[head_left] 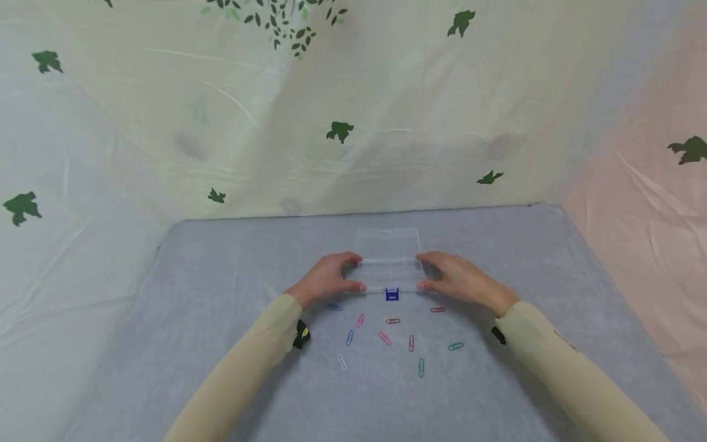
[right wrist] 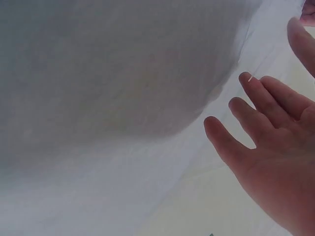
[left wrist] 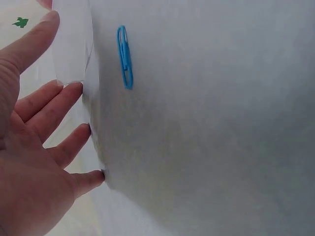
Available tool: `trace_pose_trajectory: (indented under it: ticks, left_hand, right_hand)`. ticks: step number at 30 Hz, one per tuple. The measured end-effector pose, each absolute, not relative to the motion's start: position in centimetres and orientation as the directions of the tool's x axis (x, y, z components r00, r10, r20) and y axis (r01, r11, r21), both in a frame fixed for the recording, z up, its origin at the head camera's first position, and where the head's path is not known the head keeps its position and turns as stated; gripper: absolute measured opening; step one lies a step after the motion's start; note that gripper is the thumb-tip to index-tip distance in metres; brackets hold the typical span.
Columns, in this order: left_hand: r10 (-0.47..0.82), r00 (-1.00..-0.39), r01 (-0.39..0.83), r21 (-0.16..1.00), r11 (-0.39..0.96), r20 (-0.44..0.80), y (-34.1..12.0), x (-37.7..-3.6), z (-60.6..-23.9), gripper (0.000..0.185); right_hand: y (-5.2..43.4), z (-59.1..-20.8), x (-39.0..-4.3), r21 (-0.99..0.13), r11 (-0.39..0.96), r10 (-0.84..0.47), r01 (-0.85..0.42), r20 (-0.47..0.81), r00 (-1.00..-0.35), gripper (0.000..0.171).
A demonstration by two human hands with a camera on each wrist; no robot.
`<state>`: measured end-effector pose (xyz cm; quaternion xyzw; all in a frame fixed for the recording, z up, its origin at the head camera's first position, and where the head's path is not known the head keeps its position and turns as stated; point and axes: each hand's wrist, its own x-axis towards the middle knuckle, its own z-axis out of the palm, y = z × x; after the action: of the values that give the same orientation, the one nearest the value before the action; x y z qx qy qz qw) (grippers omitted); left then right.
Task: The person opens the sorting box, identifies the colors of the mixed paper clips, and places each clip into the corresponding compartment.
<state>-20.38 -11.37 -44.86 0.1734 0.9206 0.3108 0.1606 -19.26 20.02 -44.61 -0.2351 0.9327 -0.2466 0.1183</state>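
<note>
Your two sleeved forearms enter from the bottom edge of the head view and converge on a clear plastic box [head_left: 390, 270] lying near the middle of the grey table [head_left: 221, 368]. Your left hand [head_left: 328, 279] rests at the box's left end, thumb toward you and fingers over the far side; in the left wrist view its fingers [left wrist: 54, 105] are nearly straight and spread, their tips touching the box's clear wall, so the hand presses rather than wraps. Your right hand [head_left: 455, 277] mirrors this at the right end; the right wrist view shows its fingers [right wrist: 261, 98] loosely extended and apart, and whether the tips actually touch the plastic cannot be told there. The box's lid stands open behind the tray, toward the curtain [head_left: 353, 110]. A blue clasp [head_left: 392, 294] sits at the middle of the box's near edge.

Paper clips lie scattered on the table between you and the box, none touching it:
- a blue clip [head_left: 334, 306] just beside your left wrist, seen close up in the left wrist view [left wrist: 125, 56];
- a pink clip [head_left: 360, 320] and a second blue clip [head_left: 350, 337] further toward you;
- a white clip [head_left: 342, 362] nearest you on the left;
- red clips [head_left: 393, 321] below the clasp and near your right hand;
- two green clips [head_left: 455, 346] toward the right.

The curtain bears a green leaf print and hangs behind the table.
</note>
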Motion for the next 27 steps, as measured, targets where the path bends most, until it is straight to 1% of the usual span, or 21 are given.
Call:
trace_pose_trajectory:
  ticks: [10,14,22,24,27]
  left_hand:
    - [0.447,-0.884,0.284,0.601,0.747,-0.138,-11.2,-20.3,-45.1,0.071]
    - [0.461,-0.880,0.301,0.611,0.732,-0.118,-11.2,-20.4,-45.4,0.071]
    - [0.471,-0.875,0.308,0.624,0.718,-0.111,-11.4,-20.4,-45.4,0.071]
    - [0.470,-0.875,0.307,0.617,0.725,-0.116,-11.4,-20.4,-45.4,0.071]
    - [0.467,-0.875,0.301,0.615,0.729,-0.125,-11.5,-20.5,-45.5,0.071]
  right_hand:
    - [19.6,-44.8,-19.2,-0.510,0.780,-0.479,-0.363,-0.111,-0.871,0.073]
    - [19.8,-44.8,-19.2,-0.514,0.778,-0.475,-0.361,-0.106,-0.874,0.073]
    - [20.8,-44.3,-18.5,-0.548,0.768,-0.445,-0.331,-0.086,-0.891,0.086]
    - [21.2,-44.0,-18.1,-0.555,0.768,-0.425,-0.320,-0.068,-0.903,0.083]
    - [21.9,-43.5,-17.5,-0.566,0.761,-0.403,-0.316,-0.031,-0.914,0.071]
